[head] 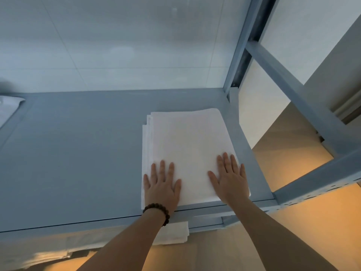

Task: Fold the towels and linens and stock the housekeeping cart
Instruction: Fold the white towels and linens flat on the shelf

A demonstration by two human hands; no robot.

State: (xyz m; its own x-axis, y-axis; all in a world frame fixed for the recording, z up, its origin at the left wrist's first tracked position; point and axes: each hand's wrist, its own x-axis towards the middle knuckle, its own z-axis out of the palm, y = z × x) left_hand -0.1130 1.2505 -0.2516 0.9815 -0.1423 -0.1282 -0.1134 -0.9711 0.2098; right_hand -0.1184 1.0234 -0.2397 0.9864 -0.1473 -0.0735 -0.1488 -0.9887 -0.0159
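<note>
Looks like this one's basically done: the folded white towel (187,153) already sits flat at the right end of the blue-grey shelf (78,153), near the front edge. The left hand (162,184) and right hand (228,178) both lie flat on its near end, fingers (226,163) straight and spread, pressing rather than gripping. The layers step out a bit on the left side, otherwise it's tidy. There's more white linen (7,110) at the far left and another folded towel (173,233) on the shelf below, so I'd guess the stocking is partway.

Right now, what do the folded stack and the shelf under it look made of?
Folded stack: white cloth, matte, probably cotton towelling; soft layered edges at its left.
Shelf: likely painted metal, smooth blue-grey; thin straight rim, punched holes in the frame rail.
</note>
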